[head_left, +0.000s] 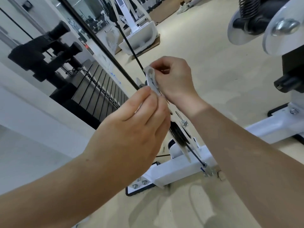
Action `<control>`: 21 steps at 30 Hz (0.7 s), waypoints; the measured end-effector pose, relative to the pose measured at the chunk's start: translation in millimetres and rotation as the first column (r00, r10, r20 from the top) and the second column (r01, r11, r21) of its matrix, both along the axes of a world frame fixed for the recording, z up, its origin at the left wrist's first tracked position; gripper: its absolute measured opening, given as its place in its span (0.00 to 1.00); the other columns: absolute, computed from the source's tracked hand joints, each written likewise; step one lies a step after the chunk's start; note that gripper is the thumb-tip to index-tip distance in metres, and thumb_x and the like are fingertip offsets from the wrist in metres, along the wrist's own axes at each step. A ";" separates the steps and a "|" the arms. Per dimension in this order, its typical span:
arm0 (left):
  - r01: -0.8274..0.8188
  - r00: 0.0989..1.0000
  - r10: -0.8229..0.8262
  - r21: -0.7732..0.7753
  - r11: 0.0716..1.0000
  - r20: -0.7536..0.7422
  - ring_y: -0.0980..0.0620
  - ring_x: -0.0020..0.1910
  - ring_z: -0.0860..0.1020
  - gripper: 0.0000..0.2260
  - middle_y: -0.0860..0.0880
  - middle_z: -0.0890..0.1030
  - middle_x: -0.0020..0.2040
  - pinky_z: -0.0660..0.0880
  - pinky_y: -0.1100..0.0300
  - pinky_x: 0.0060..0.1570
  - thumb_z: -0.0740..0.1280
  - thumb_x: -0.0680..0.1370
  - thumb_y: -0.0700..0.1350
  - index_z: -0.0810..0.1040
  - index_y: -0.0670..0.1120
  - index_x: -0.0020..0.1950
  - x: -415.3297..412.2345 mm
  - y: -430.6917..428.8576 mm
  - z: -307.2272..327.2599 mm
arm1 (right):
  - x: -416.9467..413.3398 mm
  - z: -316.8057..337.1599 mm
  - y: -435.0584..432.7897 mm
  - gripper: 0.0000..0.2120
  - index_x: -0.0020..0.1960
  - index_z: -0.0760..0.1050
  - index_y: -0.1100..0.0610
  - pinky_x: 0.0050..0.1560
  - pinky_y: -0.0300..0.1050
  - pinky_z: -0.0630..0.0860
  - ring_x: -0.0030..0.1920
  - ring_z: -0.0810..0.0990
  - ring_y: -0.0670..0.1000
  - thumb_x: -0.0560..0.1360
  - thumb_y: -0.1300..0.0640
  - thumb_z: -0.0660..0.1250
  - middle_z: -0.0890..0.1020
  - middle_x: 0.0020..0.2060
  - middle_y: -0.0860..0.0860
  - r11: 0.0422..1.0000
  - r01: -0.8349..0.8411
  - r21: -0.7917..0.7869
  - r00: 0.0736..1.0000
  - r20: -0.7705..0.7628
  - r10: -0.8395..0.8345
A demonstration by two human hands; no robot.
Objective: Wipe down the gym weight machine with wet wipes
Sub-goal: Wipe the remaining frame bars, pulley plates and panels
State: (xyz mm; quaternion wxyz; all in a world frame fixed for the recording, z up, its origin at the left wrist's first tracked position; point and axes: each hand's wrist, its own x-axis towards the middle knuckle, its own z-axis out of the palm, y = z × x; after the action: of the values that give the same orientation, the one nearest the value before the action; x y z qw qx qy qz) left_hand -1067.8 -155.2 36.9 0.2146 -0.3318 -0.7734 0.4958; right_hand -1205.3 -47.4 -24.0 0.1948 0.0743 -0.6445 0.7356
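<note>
Right hand fingers curled, clamped on upper part of wet wipe. Left hand fingers together, pinching wipe's lower end. Wipe crumpled, white, held between both hands, against black cable where it runs diagonally down. Whether wipe wraps fully round cable: cannot tell. Below hands, black pulley between white plates, cable running on to white frame on beige floor. Dark weight stack to left, behind hands.
</note>
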 end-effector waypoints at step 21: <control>0.041 0.999 -0.042 0.079 0.996 0.011 0.34 0.63 0.73 0.19 0.33 0.75 0.61 0.53 0.44 0.73 0.50 0.82 0.40 0.71 0.32 0.66 -6.5 1.5 -13.4 | 23.3 -80.2 28.1 0.12 0.42 0.85 0.52 0.46 0.52 0.82 0.43 0.84 0.50 0.73 0.67 0.67 0.85 0.37 0.47 0.996 -0.054 0.076 0.977 0.209 0.037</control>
State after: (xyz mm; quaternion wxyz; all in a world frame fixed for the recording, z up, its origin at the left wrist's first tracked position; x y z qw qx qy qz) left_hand -1074.3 -153.7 23.5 0.2327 -0.3420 -0.7867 0.4582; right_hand -1182.0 -19.3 -104.2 0.1062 0.0198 -0.6888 0.7169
